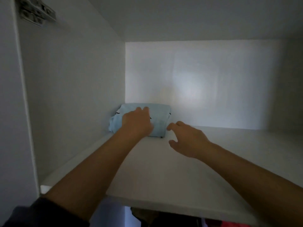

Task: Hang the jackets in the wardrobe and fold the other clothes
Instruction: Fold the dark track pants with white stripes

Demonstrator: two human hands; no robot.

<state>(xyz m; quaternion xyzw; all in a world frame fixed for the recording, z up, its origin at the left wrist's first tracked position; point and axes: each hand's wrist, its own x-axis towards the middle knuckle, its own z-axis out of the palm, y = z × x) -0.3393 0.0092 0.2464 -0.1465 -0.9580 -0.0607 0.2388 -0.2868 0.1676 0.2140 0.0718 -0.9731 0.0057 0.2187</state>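
Left hand (137, 120) presses folded cloth (159, 113), side wall (73, 79) beside

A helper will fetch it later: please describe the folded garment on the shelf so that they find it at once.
Look inside the white wardrobe, at its shelf. In the back left corner, close to the side wall, lies a folded light blue garment under the left hand. It is the only cloth on that shelf, with small dark marks.

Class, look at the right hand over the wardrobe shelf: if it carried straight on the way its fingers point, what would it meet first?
The right hand would most likely meet the right edge of the folded light blue garment, just ahead of its fingertips, though depth is unclear.
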